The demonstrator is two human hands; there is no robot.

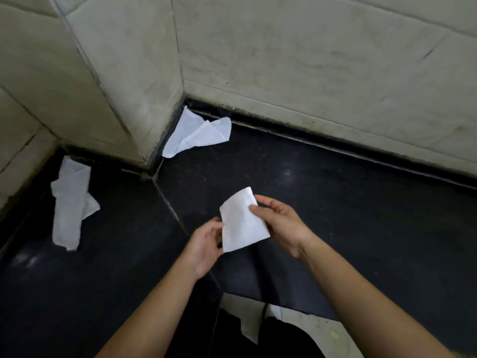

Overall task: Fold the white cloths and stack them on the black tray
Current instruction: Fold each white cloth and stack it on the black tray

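Left hand (205, 242), right hand (282, 223) pinch folded cloth (241, 224); crumpled cloths (197, 134) (69, 205) beyond.

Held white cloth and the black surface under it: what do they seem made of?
White cloth: thin matte fabric or non-woven wipe; it holds a flat fold, weave too fine to tell. Black surface: likely polished stone; faint speckle, soft glare.

1. folded cloth (242, 220), held between left grip (206, 244) and right grip (281, 223): plain white.
2. crumpled cloth (71, 205), far left of the grips: white.
3. loose cloth (196, 133), beyond the grips: white.
4. tabletop (335, 202): black, finely speckled.
5. wall tiles (309, 60): pale grey-beige, dark smudges, dark joints.
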